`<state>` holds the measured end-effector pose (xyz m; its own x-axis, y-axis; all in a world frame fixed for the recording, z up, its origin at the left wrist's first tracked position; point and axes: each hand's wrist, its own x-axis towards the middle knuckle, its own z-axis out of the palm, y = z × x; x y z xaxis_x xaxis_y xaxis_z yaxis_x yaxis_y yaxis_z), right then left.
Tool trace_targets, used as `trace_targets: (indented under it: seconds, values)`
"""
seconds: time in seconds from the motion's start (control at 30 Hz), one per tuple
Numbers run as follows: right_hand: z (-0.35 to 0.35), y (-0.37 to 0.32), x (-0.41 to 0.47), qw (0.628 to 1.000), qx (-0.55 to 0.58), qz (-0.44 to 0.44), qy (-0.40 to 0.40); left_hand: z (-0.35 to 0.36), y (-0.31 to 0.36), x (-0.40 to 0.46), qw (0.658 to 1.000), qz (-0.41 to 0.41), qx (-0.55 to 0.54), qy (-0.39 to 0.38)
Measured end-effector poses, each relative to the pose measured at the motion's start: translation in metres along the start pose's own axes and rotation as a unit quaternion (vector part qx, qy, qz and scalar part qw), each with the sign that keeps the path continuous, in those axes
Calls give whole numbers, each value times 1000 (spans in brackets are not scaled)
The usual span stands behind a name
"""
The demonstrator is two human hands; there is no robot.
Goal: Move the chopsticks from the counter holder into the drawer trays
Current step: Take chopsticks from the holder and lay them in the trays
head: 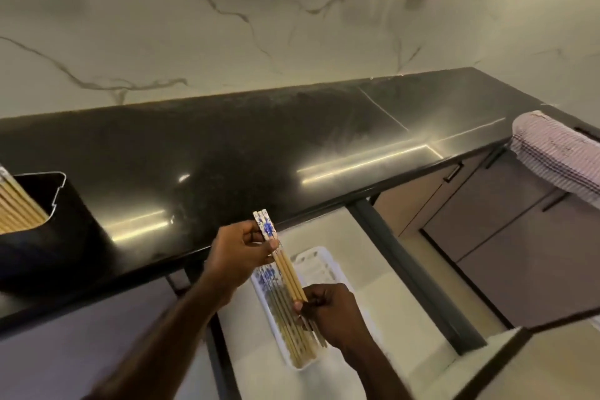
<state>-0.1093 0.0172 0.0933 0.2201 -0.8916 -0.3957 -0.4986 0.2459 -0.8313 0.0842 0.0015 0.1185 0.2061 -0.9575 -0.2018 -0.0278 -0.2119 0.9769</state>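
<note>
the left hand [242,252] pinches the blue-patterned tops of a few chopsticks [285,265], and the right hand [328,310] curls round their plain lower ends, so both grips are closed on the same small bundle, held slanted just above the white tray [311,256] in the open drawer [383,286]. more chopsticks already lie lengthwise in the tray, under the bundle. up and to the left of the tray, on the dark surface [259,146], the black holder [48,224] has many sticks left in it. a striped cloth [558,153] hangs to the far right of the tray. the risk from here, as i judge it, is letting go while the bundle is tilted or skewed: a stick could roll off the pile, land across the tray rim, or slip into the drawer beside it, and patterned ends could end up facing mixed ways.
</note>
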Motion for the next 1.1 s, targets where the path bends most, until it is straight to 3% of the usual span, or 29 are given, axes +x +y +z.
trace_targets:
  seconds: [0.23,0.4,0.53,0.6,0.7,0.83,1.1]
  values:
    - [17,44,23,996,-63,68,-6,32,-85,1,992,-76,97,-18]
    - [30,64,48,991,-56,124,14,46,-127,18,974,-54,221,-6]
    - [40,79,71,979,-129,158,0,55,-151,26,950,-13,312,-8]
    - [46,86,80,972,-159,174,-17,59,-160,29,917,-7,397,-25]
    - [57,94,93,964,-182,193,-24,60,-171,31,832,32,551,-64]
    - [68,98,106,965,-155,207,-36,59,-178,31,752,44,647,-118]
    - [85,108,116,957,-239,160,-50,61,-181,36,685,44,701,-194]
